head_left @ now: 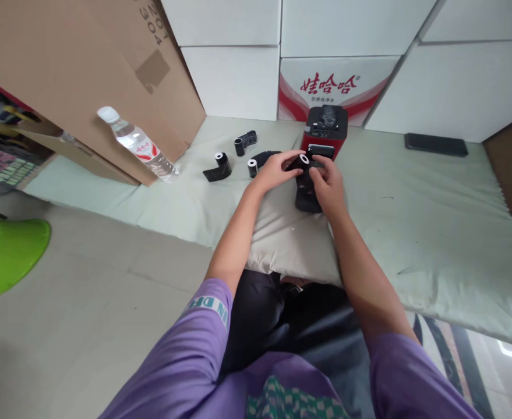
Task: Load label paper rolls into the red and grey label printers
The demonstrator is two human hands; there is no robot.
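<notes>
A black ribbon roll [303, 159] with a white core sits between my two hands, its core end facing me. My left hand [275, 171] curls around it from the left, fingers and thumb closed on its side. From the right, my right hand [331, 185] is closed at the roll and the dark film beside it; its fingertips are partly hidden. Just under my hands, a black part [307, 201] lies on the cloth, and how it joins the rest is hidden. Directly behind stands a red and black box-shaped machine [325, 131], perhaps a small printer.
Several other black rolls lie left of my hands, among them one with a loose tail [219, 169] and one with a white core [252, 168]. A water bottle [138, 144] leans on a cardboard box [94, 75]. A black phone [435, 145] lies right; white boxes [233, 81] stand behind.
</notes>
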